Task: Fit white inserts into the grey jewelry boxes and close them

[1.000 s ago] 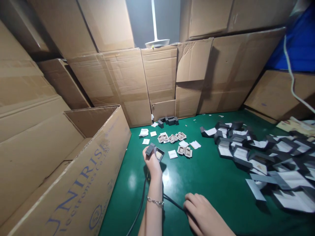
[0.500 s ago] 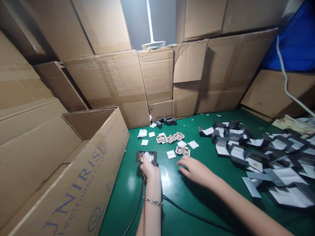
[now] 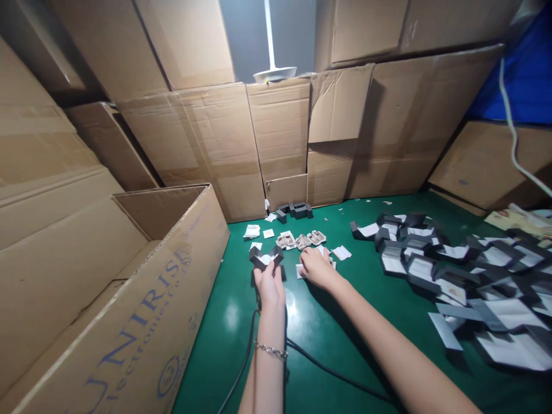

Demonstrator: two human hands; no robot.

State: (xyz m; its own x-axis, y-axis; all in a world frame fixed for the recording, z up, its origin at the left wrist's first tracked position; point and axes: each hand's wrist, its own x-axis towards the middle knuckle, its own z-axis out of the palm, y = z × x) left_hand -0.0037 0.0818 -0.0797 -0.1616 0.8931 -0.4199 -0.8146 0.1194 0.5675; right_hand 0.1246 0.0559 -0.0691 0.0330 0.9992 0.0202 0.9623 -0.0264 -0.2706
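My left hand (image 3: 269,283), with a chain bracelet at its wrist, grips a small black box (image 3: 257,259) folded open, its white inside facing up. Over to the right, my right hand (image 3: 317,268) reaches down among small paper pieces and trays on the table. Its fingers are bent and closed, and what is between them is hidden. A white paper square (image 3: 299,272) lies partly under those fingers. Just beyond them are several grey-beige molded trays (image 3: 286,240) and another white paper piece (image 3: 342,252).
A large open cardboard carton (image 3: 172,287) stands at the left. Many opened black boxes (image 3: 414,267) with white insides spread over the right of the green table (image 3: 233,351). Several black pieces (image 3: 297,211) sit by the cardboard wall (image 3: 207,144). A black cable (image 3: 332,371) crosses below my arms.
My right hand has moved forward and left, down onto the paper and trays. The black box in my left hand has risen slightly and tilted, now showing its white inside.
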